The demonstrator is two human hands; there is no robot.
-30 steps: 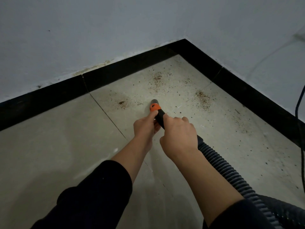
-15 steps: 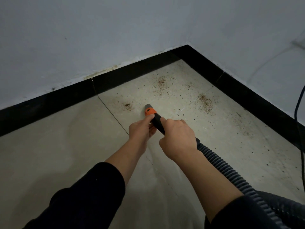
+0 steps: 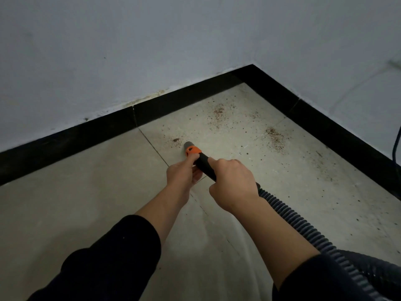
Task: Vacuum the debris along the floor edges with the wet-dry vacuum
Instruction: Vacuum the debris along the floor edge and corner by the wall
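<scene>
A black vacuum nozzle (image 3: 200,160) with an orange collar (image 3: 193,151) and grey tip points down at the tiled floor. My left hand (image 3: 182,172) grips it just behind the collar. My right hand (image 3: 233,183) grips the tube further back, where the ribbed black hose (image 3: 290,218) begins. The tip sits beside a small brown debris clump (image 3: 176,140). More brown debris lies in a patch (image 3: 219,112) near the corner and another patch (image 3: 274,137) by the right wall.
A black baseboard (image 3: 91,135) runs along the left wall and another baseboard stretch (image 3: 325,127) along the right wall, meeting at the corner. A dark cable (image 3: 396,144) hangs at the right edge. Fine specks dot the floor on the right.
The nozzle tip has moved left, away from the corner, toward the small debris clump near the tile joint. Both hands keep the same grip on the tube.
</scene>
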